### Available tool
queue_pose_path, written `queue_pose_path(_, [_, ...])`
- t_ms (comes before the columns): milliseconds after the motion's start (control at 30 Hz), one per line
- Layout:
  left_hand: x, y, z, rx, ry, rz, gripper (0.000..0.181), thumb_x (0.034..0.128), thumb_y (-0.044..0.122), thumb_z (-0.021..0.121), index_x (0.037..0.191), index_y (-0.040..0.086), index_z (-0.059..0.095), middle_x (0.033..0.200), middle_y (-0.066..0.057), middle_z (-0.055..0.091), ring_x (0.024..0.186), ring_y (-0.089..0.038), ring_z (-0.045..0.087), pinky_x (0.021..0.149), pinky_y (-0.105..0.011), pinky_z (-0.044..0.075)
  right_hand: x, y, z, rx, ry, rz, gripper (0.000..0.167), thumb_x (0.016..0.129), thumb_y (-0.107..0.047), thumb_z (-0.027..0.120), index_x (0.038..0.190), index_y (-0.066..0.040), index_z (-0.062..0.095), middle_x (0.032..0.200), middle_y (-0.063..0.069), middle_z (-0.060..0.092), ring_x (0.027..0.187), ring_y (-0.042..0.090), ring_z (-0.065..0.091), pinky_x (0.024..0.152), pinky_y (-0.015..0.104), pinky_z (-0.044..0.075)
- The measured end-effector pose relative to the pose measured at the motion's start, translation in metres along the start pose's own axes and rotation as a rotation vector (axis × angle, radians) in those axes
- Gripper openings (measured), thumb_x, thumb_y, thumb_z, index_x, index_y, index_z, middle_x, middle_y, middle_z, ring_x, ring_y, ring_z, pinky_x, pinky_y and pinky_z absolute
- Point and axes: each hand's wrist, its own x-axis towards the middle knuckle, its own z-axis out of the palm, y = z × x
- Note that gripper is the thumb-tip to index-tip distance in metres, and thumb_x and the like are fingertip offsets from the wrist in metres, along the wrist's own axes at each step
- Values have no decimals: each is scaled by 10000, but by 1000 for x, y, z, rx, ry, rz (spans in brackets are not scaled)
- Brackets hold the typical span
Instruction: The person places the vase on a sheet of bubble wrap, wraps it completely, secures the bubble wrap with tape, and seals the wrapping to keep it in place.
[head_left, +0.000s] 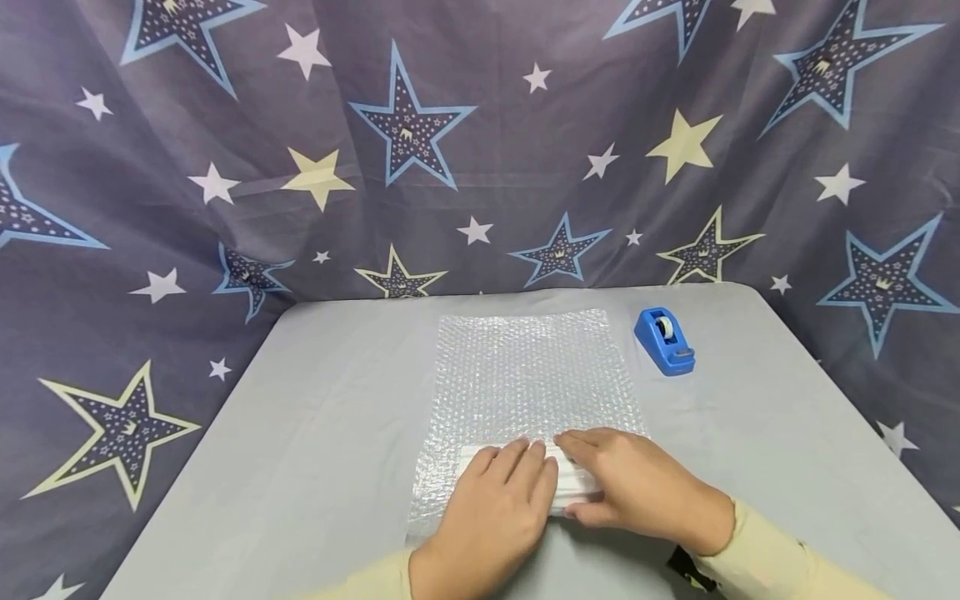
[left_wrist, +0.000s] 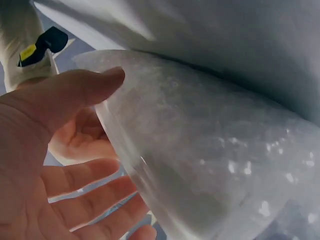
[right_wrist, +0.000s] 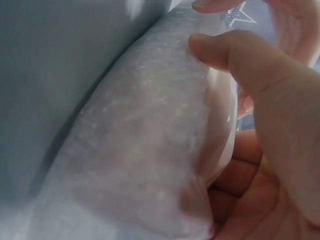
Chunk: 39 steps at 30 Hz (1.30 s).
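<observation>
A sheet of bubble wrap [head_left: 528, 375] lies flat on the table, and a white ribbed bundle [head_left: 576, 478] sits at its near end. My left hand [head_left: 495, 508] lies over the bundle's middle, fingers pointing away. My right hand [head_left: 641, 483] holds its right end, thumb on the near side and fingers over the top. In the left wrist view, my thumb rests on the near face of the bubble wrap [left_wrist: 200, 135] and my fingers reach past its upper edge. The right wrist view shows the thumb and fingers on either side of the wrapped bundle [right_wrist: 135, 125]. What is inside cannot be told.
A blue tape dispenser [head_left: 665, 342] with a roll of tape stands at the back right, beside the bubble wrap. A pale grey cloth covers the table [head_left: 322, 433]. Behind it hangs a dark curtain [head_left: 480, 150] printed with stars.
</observation>
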Motion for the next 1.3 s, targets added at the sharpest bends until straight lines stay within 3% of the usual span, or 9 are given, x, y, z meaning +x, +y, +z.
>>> queue_pose_path(100, [-1, 3, -1, 22, 45, 7, 335, 1028, 155, 373, 1066, 113, 704, 1125, -64, 730, 1044, -238, 715, 807, -358, 555, 2, 1, 1, 11, 0, -2, 716, 728, -453, 861, 1289, -44, 685, 1218, 30, 741, 1079, 162, 715, 923, 385, 588])
queue_pose_path(233, [-2, 6, 1, 32, 84, 9, 307, 1031, 175, 399, 1006, 129, 702, 1080, -67, 739, 1015, -242, 731, 783, -352, 567, 4, 1, 1, 27, 7, -9, 691, 720, -429, 858, 1270, -45, 694, 1176, 13, 750, 1025, 141, 716, 883, 369, 593])
queue_pose_path(500, [-4, 7, 6, 45, 100, 6, 279, 1020, 170, 421, 972, 125, 693, 1073, -88, 742, 1010, -273, 748, 773, -360, 584, 8, 3, 0, 84, -6, -15, 601, 721, -367, 850, 1238, -98, 703, 1088, -71, 738, 890, 35, 646, 774, 299, 568])
queue_pose_path(667, [-4, 4, 7, 11, 73, 17, 265, 1009, 152, 445, 963, 133, 705, 1080, -92, 744, 1005, -273, 755, 753, -358, 593, 9, 4, 0, 90, -20, -2, 583, 725, -364, 843, 1233, -114, 706, 1096, -83, 737, 885, 18, 630, 764, 288, 559])
queue_pose_path(967, [2, -4, 8, -87, -34, -9, 90, 886, 176, 719, 969, 180, 750, 1072, -35, 725, 1019, -227, 734, 743, -331, 605, 7, 8, -1, 48, -20, 22, 644, 742, -461, 846, 1272, -134, 682, 1085, -107, 714, 872, 19, 605, 740, 289, 542])
queue_pose_path(1067, [4, -5, 7, -107, -55, -20, 85, 892, 178, 719, 970, 186, 752, 1052, -21, 712, 1014, -220, 723, 729, -326, 603, 6, 9, 0, 25, -7, 21, 684, 741, -485, 840, 1302, -136, 664, 1116, -92, 712, 919, 33, 624, 769, 301, 554])
queue_pose_path(1300, [6, -7, 8, -137, -64, -33, 109, 870, 169, 724, 973, 177, 759, 1001, -11, 685, 942, -202, 703, 682, -322, 587, 3, 9, 0, -39, 55, -28, 761, 756, -523, 829, 1349, -84, 645, 1308, 21, 678, 1181, 182, 659, 968, 398, 561])
